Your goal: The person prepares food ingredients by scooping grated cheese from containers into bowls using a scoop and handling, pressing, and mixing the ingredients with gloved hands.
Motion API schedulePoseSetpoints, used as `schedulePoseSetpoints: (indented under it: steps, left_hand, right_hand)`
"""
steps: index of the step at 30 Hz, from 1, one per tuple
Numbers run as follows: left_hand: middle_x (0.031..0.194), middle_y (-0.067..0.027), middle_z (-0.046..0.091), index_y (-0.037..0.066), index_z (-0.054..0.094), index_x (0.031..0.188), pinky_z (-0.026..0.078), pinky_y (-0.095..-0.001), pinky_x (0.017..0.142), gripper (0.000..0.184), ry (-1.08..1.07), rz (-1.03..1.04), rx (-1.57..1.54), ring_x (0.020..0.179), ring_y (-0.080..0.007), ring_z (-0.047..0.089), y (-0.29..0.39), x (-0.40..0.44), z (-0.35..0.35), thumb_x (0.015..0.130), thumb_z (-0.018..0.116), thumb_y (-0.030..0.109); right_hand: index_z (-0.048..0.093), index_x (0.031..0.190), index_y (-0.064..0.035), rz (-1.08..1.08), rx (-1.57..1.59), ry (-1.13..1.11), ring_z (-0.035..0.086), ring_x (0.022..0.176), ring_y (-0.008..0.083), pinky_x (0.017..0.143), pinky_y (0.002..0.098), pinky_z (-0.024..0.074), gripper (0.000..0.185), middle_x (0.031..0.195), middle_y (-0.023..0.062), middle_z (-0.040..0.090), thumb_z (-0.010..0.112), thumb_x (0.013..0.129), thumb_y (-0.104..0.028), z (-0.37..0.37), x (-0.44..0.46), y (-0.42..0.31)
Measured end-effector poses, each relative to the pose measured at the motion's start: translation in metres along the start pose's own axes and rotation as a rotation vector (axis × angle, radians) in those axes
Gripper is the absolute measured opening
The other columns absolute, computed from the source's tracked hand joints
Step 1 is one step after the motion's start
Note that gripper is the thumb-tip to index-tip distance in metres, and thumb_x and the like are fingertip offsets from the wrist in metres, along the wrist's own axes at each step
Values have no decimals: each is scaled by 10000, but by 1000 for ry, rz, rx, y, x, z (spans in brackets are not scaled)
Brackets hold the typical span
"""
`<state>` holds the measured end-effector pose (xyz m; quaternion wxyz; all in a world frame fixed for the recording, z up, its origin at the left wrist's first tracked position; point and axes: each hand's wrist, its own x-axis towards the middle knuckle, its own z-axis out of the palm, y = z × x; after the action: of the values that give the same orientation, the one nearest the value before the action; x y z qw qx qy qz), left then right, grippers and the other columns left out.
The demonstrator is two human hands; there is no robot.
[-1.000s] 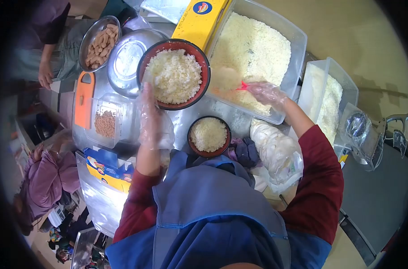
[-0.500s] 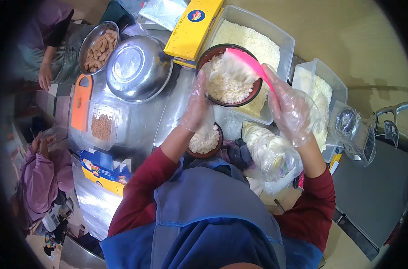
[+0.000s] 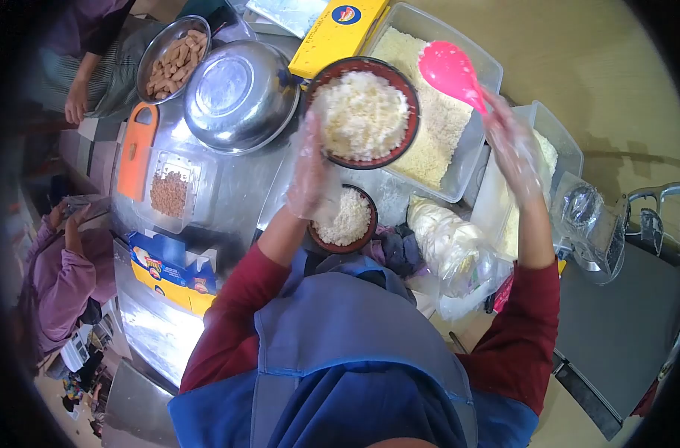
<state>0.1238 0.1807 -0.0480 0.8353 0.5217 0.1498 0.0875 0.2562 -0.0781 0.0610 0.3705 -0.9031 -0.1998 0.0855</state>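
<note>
My left hand [image 3: 310,168], in a clear plastic glove, grips the near left rim of a dark bowl with a red inside [image 3: 413,112], heaped with white grated food [image 3: 364,113]. The bowl overlaps the near left corner of a large clear tub [image 3: 493,67] of pale yellow gratings [image 3: 441,127]. To the right, my gloved right hand [image 3: 513,145] holds a pink spoon [image 3: 448,71] by its handle, its head above the tub. A smaller dark bowl [image 3: 371,231] with white gratings [image 3: 347,218] stands near my apron.
An upturned steel bowl [image 3: 239,97], an orange-handled grater [image 3: 137,149] and a clear box of brown bits [image 3: 168,194] lie left. A filled plastic bag [image 3: 448,243] and second tub [image 3: 575,142] stand right. Co-workers [image 3: 75,272] [image 3: 79,93] are at the left.
My right hand with the pink spoon has moved right and up, away from the bowl. The held bowl has shifted slightly left and up, uncovering more of the tub's gratings.
</note>
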Motion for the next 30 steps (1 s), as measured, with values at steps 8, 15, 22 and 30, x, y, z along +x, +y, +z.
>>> schedulePoseSetpoints:
  steps: [8, 15, 22, 30]
  left_hand:
    - [1402, -105, 398, 97, 298, 1411, 374, -408, 1043, 618, 277, 54, -110, 1262, -250, 434, 47, -27, -44, 947, 422, 486]
    - [1413, -111, 366, 78, 268, 1421, 353, -414, 1053, 626, 434, 71, -174, 1289, -254, 394, 67, -41, -52, 954, 415, 467]
    - [1392, -111, 403, 100, 275, 1418, 377, -418, 1042, 654, 416, 29, -126, 1289, -259, 402, 51, -39, -59, 933, 432, 511]
    - [1364, -120, 400, 32, 333, 1385, 384, -387, 1014, 630, 312, -54, -51, 1232, -235, 448, 35, -33, -33, 944, 459, 463]
  right_hand:
    - [551, 1275, -240, 247, -456, -273, 624, 966, 276, 816, 393, 482, 397, 1033, 175, 646, 492, 891, -327, 104, 38, 77]
    - [573, 1252, -239, 48, -332, -525, 615, 997, 283, 874, 367, 469, 408, 1087, 146, 645, 493, 877, -377, 143, 5, 69]
    - [599, 1233, -133, 447, 110, -637, 597, 775, 198, 758, 321, 476, 420, 947, 90, 673, 539, 865, -329, 132, 15, 66]
    - [640, 1159, -92, 522, 347, -349, 396, 609, 37, 548, 191, 324, 364, 697, -73, 472, 648, 863, -303, 30, -12, -12]
